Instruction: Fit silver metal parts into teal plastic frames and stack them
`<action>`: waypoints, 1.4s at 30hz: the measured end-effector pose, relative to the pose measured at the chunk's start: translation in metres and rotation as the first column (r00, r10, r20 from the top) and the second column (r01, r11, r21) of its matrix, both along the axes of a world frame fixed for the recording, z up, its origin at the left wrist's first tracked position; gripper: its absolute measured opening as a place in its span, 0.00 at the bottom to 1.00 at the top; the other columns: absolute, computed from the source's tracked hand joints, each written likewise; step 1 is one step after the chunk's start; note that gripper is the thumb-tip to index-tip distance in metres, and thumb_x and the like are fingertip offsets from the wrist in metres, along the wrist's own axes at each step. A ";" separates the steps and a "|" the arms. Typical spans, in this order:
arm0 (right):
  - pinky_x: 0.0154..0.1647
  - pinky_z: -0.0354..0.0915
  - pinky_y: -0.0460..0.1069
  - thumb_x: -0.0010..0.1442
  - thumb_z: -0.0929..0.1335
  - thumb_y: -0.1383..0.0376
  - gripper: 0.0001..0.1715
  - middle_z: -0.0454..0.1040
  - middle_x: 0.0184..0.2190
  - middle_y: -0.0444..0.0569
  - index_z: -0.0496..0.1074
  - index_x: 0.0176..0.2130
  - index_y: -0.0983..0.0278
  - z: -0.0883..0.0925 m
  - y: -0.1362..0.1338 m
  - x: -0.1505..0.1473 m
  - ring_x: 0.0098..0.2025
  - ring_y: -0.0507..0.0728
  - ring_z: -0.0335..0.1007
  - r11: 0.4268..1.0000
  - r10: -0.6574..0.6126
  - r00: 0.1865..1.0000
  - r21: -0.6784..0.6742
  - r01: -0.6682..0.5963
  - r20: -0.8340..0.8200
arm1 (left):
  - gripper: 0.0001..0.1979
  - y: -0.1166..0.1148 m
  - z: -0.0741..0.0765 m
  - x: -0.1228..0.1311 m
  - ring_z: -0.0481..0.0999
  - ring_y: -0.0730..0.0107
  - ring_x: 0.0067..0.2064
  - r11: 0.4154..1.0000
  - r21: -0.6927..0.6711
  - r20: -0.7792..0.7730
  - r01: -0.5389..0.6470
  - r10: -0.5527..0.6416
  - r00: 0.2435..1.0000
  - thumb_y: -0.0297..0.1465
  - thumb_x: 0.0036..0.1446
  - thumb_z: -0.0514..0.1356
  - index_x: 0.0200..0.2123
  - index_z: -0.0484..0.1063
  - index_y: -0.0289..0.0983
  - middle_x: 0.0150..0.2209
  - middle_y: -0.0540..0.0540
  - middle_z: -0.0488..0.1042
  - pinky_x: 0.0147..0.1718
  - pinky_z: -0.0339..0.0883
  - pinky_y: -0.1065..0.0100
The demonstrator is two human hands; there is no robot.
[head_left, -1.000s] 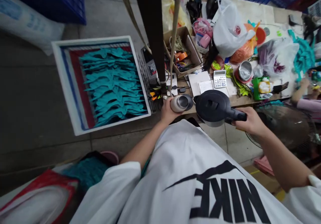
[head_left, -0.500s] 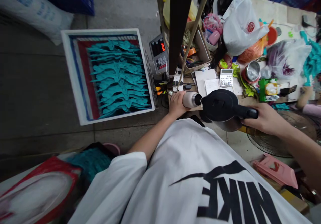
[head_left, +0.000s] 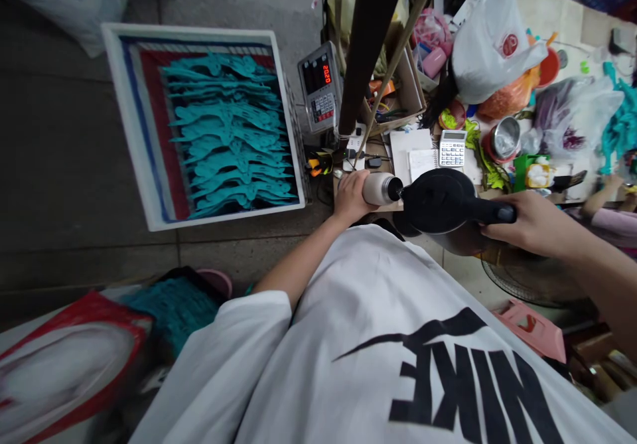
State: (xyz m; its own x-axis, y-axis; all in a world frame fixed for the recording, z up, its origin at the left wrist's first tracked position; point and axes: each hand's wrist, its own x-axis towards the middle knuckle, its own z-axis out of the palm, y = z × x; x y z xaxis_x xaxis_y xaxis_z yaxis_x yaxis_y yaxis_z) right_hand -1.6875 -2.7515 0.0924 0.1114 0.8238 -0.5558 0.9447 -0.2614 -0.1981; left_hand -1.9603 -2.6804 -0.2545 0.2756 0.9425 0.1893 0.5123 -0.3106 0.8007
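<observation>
Holding bottle (head_left: pixel 379 189), kettle (head_left: pixel 438 202) nr post (head_left: pixel 371 46)

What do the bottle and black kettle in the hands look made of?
The bottle looks like coated metal from its satin cream surface, perhaps plastic. The kettle looks glossy black plastic on top and handle; its lower body, perhaps dull steel.

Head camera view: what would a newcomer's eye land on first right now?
The rows of teal cut-out shapes in a white-rimmed crate on the left stand out most. At centre, the right hand grips a black-lidded kettle by its handle, while the left hand holds a pale bottle pointed at it.
</observation>
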 end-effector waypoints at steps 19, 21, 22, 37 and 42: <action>0.28 0.61 0.57 0.42 0.66 0.41 0.25 0.72 0.21 0.50 0.75 0.29 0.56 0.015 0.011 -0.004 0.25 0.60 0.65 0.993 0.036 0.995 -0.112 -0.026 0.091 | 0.51 -0.006 -0.009 0.000 0.84 0.35 0.76 0.996 -0.085 0.049 0.024 -0.020 0.999 0.29 0.47 0.90 0.70 0.73 0.44 0.73 0.35 0.84 0.78 0.77 0.41; 0.28 0.61 0.56 0.45 0.68 0.43 0.23 0.73 0.22 0.49 0.76 0.31 0.57 0.011 0.009 0.004 0.25 0.59 0.66 0.992 0.049 0.996 -0.117 -0.040 0.073 | 0.51 -0.006 -0.010 -0.002 0.84 0.35 0.76 0.995 -0.093 0.047 0.027 -0.023 0.999 0.29 0.46 0.89 0.71 0.73 0.45 0.73 0.35 0.84 0.78 0.77 0.40; 0.28 0.60 0.56 0.47 0.69 0.44 0.22 0.73 0.22 0.48 0.77 0.31 0.58 0.009 0.008 0.007 0.25 0.59 0.66 0.993 0.057 0.996 -0.103 -0.050 0.069 | 0.51 -0.006 -0.011 -0.003 0.84 0.35 0.76 0.995 -0.094 0.046 0.029 -0.025 0.999 0.29 0.46 0.89 0.71 0.73 0.45 0.73 0.35 0.84 0.79 0.76 0.40; 0.29 0.58 0.55 0.52 0.72 0.49 0.15 0.67 0.18 0.43 0.76 0.29 0.57 -0.006 0.004 0.014 0.22 0.56 0.60 0.991 0.134 0.989 -0.011 -0.133 0.063 | 0.53 -0.005 -0.006 -0.006 0.83 0.36 0.76 0.993 -0.093 0.040 0.069 -0.066 0.997 0.30 0.48 0.90 0.74 0.73 0.45 0.74 0.36 0.84 0.78 0.77 0.40; 0.29 0.59 0.55 0.51 0.71 0.50 0.14 0.67 0.18 0.43 0.76 0.29 0.57 -0.004 0.003 0.009 0.22 0.55 0.59 0.991 0.130 0.991 -0.020 -0.129 0.039 | 0.54 -0.003 -0.006 -0.004 0.83 0.35 0.78 0.993 -0.051 0.042 0.104 -0.102 0.994 0.30 0.48 0.91 0.76 0.74 0.44 0.75 0.35 0.84 0.81 0.76 0.39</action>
State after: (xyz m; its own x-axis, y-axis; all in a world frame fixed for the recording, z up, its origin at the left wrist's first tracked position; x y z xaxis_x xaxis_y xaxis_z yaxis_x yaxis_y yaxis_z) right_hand -1.6787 -2.7488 0.0882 0.0266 0.8231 -0.5673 0.9779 -0.1393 -0.1562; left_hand -1.9648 -2.6837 -0.2606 0.3654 0.9184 0.1521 0.4475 -0.3165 0.8364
